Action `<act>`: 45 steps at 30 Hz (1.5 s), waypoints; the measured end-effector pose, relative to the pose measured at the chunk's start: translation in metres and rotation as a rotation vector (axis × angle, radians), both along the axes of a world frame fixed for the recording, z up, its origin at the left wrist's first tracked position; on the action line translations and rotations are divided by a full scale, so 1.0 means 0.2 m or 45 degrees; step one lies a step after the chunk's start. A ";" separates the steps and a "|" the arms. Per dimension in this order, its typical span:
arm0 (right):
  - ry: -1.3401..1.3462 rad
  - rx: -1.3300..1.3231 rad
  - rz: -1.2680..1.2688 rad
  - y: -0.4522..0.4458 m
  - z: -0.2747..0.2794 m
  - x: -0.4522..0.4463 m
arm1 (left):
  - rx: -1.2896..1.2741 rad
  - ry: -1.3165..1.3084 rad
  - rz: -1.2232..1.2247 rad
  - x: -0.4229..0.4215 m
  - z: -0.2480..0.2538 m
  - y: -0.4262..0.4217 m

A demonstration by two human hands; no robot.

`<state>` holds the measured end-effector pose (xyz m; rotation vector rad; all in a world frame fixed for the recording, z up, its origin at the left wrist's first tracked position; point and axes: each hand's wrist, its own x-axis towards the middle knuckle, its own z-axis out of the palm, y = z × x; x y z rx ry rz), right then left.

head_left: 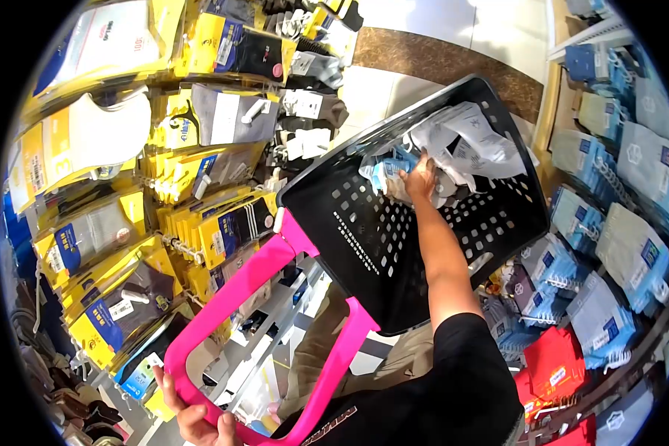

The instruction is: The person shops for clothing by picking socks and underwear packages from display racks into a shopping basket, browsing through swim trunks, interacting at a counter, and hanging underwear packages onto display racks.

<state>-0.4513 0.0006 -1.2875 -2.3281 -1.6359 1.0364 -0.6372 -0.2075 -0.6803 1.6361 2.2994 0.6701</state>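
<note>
A black shopping basket (pixel 424 282) with perforated walls and a long pink handle (pixel 245 286) is tilted in front of me. My left hand (pixel 197 416) has its fingers curled round the lower left bend of the handle. Inside the basket, my right hand (pixel 420 178) is closed on a blue-and-white packet (pixel 391 169); what it contains is partly hidden by my fingers. White and pale grey plastic packages (pixel 464 141) lie against the basket's far side, just beyond my right hand.
Racks of yellow-carded sock packs (pixel 230 230) hang on hooks close to my left. Blue-and-white packs (pixel 635 241) hang on my right, with red packs (pixel 554 364) lower down. A tiled floor (pixel 424 33) with a brown band lies ahead.
</note>
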 end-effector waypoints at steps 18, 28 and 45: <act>0.132 0.039 0.239 -0.19 0.27 -0.03 | -0.130 0.006 -0.099 -0.05 0.06 0.05; -0.006 0.016 0.603 -0.09 -0.34 -0.44 | 0.356 0.033 -0.157 -0.25 -0.07 -0.27; 0.333 0.137 0.089 -0.20 0.17 -0.14 | -0.042 0.004 -0.177 -0.12 0.04 -0.07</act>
